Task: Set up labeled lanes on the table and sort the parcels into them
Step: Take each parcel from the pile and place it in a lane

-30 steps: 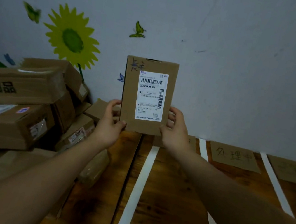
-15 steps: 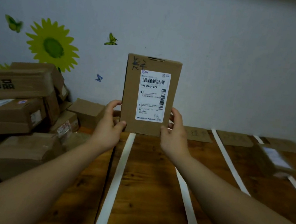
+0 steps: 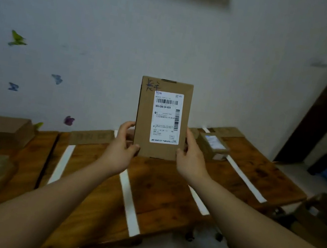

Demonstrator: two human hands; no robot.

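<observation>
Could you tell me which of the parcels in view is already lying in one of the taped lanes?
The small parcel at the table's far right, label up between white tape strips. The flat parcel is upright in both hands; the others sit left of the lanes.

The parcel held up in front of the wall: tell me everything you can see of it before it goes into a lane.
The parcel is a flat, brown cardboard box held upright in the air above the table, its face towards the camera. A white shipping label with barcodes and the number 383-C66-24-823 covers most of the right part; dark handwriting sits at the top left corner. The left hand and right hand grip its lower edges. It looks sealed and undamaged.
</observation>
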